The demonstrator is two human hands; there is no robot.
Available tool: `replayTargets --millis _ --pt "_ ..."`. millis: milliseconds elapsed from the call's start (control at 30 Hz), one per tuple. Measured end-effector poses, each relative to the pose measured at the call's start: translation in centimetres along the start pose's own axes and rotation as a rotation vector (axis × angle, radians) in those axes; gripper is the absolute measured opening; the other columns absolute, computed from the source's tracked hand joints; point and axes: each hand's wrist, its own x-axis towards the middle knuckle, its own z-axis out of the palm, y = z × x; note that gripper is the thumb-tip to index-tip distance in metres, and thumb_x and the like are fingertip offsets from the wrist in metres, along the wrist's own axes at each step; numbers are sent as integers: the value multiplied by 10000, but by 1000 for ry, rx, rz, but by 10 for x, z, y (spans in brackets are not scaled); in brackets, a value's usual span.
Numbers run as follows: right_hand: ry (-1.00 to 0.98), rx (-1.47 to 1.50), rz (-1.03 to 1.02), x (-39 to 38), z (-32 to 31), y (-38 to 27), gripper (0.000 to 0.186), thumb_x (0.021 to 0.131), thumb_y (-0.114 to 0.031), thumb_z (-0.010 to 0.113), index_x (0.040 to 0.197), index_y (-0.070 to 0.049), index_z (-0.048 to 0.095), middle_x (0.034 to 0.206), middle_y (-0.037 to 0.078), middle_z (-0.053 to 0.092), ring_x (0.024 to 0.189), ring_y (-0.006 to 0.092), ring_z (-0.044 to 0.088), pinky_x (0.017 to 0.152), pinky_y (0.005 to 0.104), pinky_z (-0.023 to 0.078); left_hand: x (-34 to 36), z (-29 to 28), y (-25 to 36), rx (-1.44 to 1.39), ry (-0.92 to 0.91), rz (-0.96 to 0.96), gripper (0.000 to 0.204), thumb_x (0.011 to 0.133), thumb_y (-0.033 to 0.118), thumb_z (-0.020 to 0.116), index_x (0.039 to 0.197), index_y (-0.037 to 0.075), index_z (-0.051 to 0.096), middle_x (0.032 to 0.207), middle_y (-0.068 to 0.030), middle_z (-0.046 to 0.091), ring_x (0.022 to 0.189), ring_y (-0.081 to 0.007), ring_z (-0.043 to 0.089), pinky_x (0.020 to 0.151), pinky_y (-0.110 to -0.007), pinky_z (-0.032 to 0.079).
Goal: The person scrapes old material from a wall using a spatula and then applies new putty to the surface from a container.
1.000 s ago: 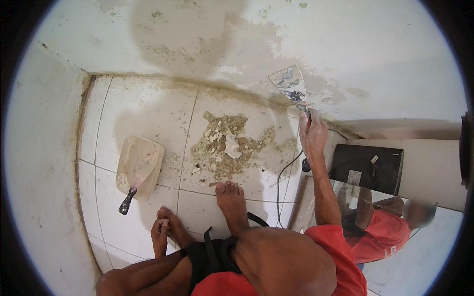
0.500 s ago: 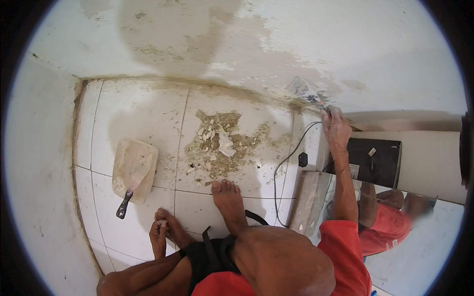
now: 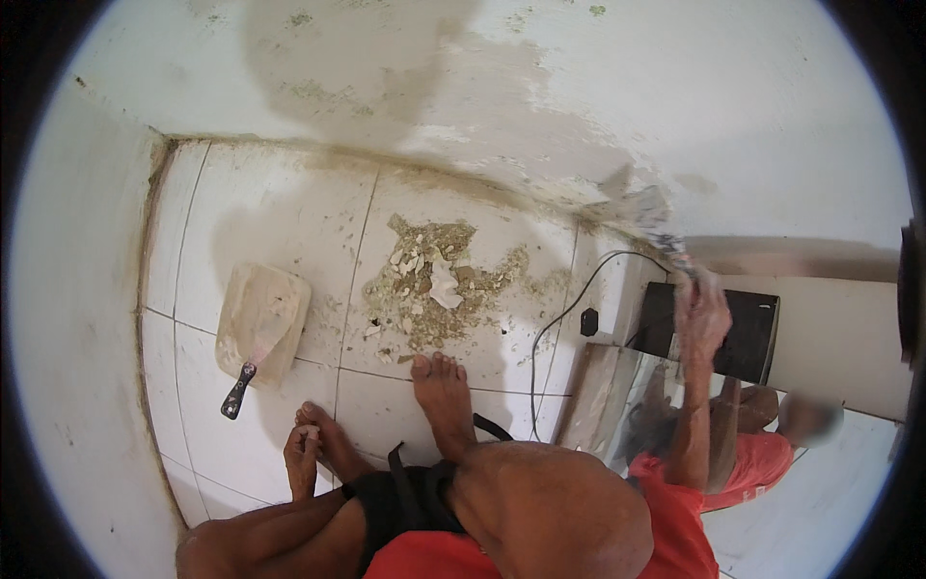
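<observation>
My right hand (image 3: 702, 317) is closed round the handle of a scraper (image 3: 669, 243), which is smeared by motion. Its pale, broad blade points at the foot of the far wall (image 3: 579, 106), close to a damp, flaking patch. Whether the blade touches the wall I cannot tell. My left hand (image 3: 302, 452) rests low beside my left foot, fingers curled in; anything inside them is hidden. At the left, a shallow, dirty tray (image 3: 243, 338) lies on the tiles with a second scraper (image 3: 241, 386) in it, its dark handle sticking out over the near rim.
Plaster crumbs and flakes (image 3: 424, 280) lie heaped on the white tiled floor ahead of my feet. On the right are a thin cable (image 3: 550, 323), a dark flat box (image 3: 752, 323) and a mirror (image 3: 752, 410) showing a person in red.
My right hand has drawn back to the right and nearer me, bringing the scraper with it along the wall's foot. My left hand has stayed by my foot.
</observation>
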Motion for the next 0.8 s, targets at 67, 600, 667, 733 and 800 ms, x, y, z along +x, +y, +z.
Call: replayTargets --millis 67,600,667,733,800 --pt "-3 140 -67 5 23 -25 210 906 -167 670 1073 -41 647 928 143 644 820 328 640 726 397 527 -1 2 -1 4 2 38 221 984 242 601 1001 24 627 830 -13 580 766 -107 523 683 -258 418" --pt "-90 390 4 43 148 -21 310 952 -227 623 1205 -48 597 974 186 611 839 386 589 769 460 488 -3 0 -3 6 1 73 245 974 244 608 1030 7 638 852 -33 577 741 -115 511 661 -255 423" --pt "-131 270 6 39 139 -5 318 947 -231 625 1208 -52 597 1008 195 628 895 397 611 795 463 497 -2 1 -4 12 -5 88 242 975 241 607 1033 8 636 849 -31 575 735 -115 508 662 -253 421" --pt "-128 199 16 33 128 9 314 942 -239 634 1193 -51 605 1019 199 635 929 399 617 808 459 501 -2 -2 -8 -1 -6 45 224 981 226 599 1032 11 634 843 -26 569 729 -109 504 661 -247 416" --pt "-123 126 23 28 113 22 311 936 -246 642 1177 -51 614 1031 203 642 963 401 623 821 456 504 -1 -4 -10 -13 -10 49 215 983 218 596 1029 11 633 841 -25 569 724 -106 502 656 -244 413"
